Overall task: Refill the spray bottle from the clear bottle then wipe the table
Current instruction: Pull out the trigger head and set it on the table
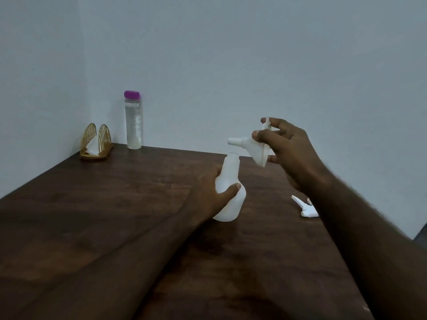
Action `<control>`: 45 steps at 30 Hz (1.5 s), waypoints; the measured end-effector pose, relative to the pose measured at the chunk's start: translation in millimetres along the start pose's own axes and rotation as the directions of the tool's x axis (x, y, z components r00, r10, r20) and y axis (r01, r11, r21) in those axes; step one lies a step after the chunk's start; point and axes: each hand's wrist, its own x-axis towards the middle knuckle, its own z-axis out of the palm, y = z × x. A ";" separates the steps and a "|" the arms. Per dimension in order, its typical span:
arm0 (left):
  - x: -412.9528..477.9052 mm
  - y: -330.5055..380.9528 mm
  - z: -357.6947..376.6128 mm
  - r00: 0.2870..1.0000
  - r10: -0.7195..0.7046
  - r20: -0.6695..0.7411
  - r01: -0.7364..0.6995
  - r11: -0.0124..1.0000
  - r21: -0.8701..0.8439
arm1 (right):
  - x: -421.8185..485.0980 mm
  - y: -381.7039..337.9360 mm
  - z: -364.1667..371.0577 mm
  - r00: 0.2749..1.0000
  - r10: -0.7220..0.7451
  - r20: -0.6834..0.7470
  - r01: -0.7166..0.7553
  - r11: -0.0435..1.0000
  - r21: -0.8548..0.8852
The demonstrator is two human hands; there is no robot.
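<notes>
Head view is showing the capped clear bottle (pixel 133 121) standing at the counter's (pixel 92 215) far left. Mid-counter, the left hand (pixel 212 195) is gripping the open spray bottle (pixel 228 190). Just right, the right hand (pixel 286 146) is pinching a funnel (pixel 251 146) sideways. Its spout may be missing the narrow neck, or tipping the light bottle. The sprayer head (pixel 305 207) is lying beside.
</notes>
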 end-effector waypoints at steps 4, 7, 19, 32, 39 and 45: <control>-1.6 -3.6 -1.9 0.998 0.028 -0.061 -0.030 0.999 -0.020 | 5.7 8.5 5.6 0.997 0.021 0.079 -0.018 0.999 -0.039; -2.4 -3.9 -1.9 0.996 0.042 -0.083 -0.043 0.999 -0.015 | 9.4 6.0 9.1 0.993 -0.005 0.122 0.009 0.999 -0.035; -0.8 -2.5 -0.9 0.998 0.008 -0.069 -0.004 0.998 0.060 | 28.6 -10.2 12.0 0.971 -0.095 0.221 0.165 0.932 -0.322; -4.1 -0.8 -2.5 0.996 -0.014 -0.091 0.015 1.000 0.005 | 33.3 -17.8 32.6 0.960 -0.043 0.276 0.161 0.892 -0.422; -4.3 0.2 -2.3 0.997 -0.034 -0.073 0.036 0.999 0.031 | 21.2 1.6 14.3 0.985 -0.001 0.172 0.040 0.975 -0.219; -5.5 0.4 -3.0 0.996 -0.033 -0.087 0.036 0.999 0.037 | 19.3 0.1 23.2 0.985 -0.070 0.159 0.103 0.971 -0.217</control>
